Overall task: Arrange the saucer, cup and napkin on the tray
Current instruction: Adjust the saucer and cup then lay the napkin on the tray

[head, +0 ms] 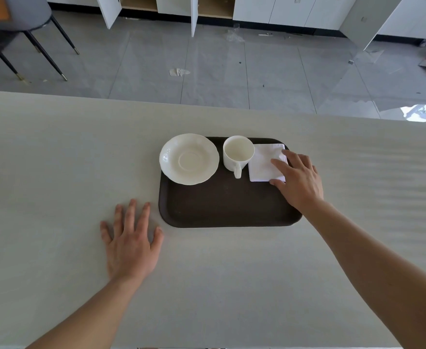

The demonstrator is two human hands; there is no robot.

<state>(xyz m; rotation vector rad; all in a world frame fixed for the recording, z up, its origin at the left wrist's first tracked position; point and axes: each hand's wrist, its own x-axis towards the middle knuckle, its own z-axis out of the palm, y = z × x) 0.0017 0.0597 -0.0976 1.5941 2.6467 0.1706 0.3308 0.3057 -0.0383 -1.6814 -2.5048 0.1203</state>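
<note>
head view: a dark, matte, round-cornered tray (229, 207) sits on the pale counter (55, 152). on its far edge: a glossy scalloped saucer (189, 159), a white cup (238, 153), a soft square napkin (263, 163). the right hand (298, 178) presses spread fingers on the napkin; the left hand (131, 241) lies flat, splayed on the counter.

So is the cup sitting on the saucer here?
No, the cup stands directly on the tray, between the empty saucer and the napkin.
</note>
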